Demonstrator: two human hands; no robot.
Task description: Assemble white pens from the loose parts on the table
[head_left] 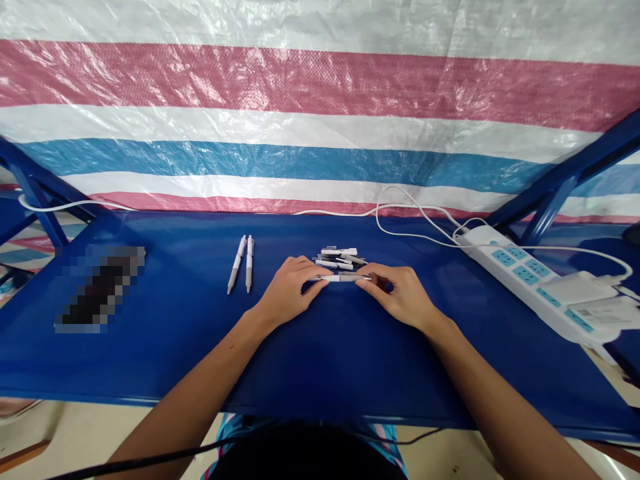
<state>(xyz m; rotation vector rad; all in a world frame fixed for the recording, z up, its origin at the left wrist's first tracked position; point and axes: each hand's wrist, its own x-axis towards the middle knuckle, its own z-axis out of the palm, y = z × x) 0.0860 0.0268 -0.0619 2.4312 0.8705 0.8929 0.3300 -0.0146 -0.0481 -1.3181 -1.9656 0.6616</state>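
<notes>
Between my two hands a white and grey pen (340, 277) lies level, just above the blue table. My left hand (287, 290) pinches its white end between thumb and fingers. At the grey tip end, my right hand (403, 293) pinches it the same way. Right behind the pen is a small pile of white and grey pen parts (341, 253), partly hidden by the held pen and my fingers. To the left of my left hand, two whole pens (237, 265) lie side by side with their grey ends toward me.
A white power strip (525, 277) with a plugged-in white adapter (590, 293) lies at the right. White cable (420, 233) loops along the table's back edge. A blurred dark object (100, 290) lies at the left. Behind stands a striped plastic sheet (300, 127), with blue frame bars (570, 173) at the sides.
</notes>
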